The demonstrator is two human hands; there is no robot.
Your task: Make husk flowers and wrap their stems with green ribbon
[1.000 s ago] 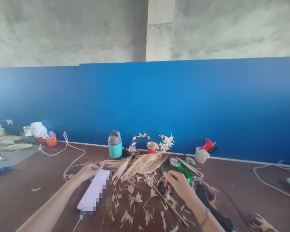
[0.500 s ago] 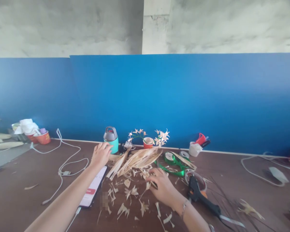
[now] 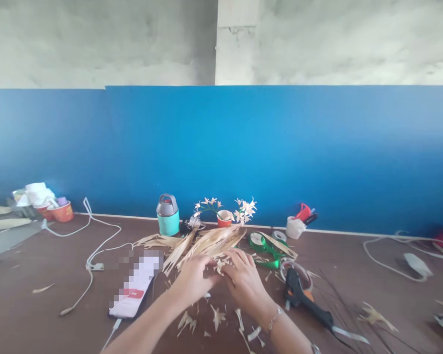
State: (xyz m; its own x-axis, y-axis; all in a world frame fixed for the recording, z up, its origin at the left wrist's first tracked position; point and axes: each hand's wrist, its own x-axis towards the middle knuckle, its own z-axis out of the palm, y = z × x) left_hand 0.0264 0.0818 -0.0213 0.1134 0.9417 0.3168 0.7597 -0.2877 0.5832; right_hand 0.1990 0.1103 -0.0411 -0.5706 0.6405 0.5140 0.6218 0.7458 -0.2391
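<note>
My left hand [image 3: 196, 281] and my right hand [image 3: 242, 276] meet over the table, fingers curled toward each other. Between their fingertips is a small pale corn-husk flower [image 3: 219, 266], pinched from both sides; the fingers partly hide it. Just beyond my hands lies a heap of dry husk strips [image 3: 210, 242]. Below them, on the table, are a star-shaped husk flower [image 3: 217, 317] and several husk scraps [image 3: 186, 322]. A bracelet circles my right wrist.
Right of my hands lie a black glue gun [image 3: 305, 301], a tape roll [image 3: 299, 275] and green ribbon [image 3: 269, 263]. A phone [image 3: 136, 285] is at left. Behind stand a turquoise flask [image 3: 168, 216] and a red cup [image 3: 225, 222] with husk flowers. White cables [image 3: 92, 246] trail at left.
My left hand has come from beside the flask down and right to meet my right hand. The right hand has stayed near its place, and both now close around the small flower.
</note>
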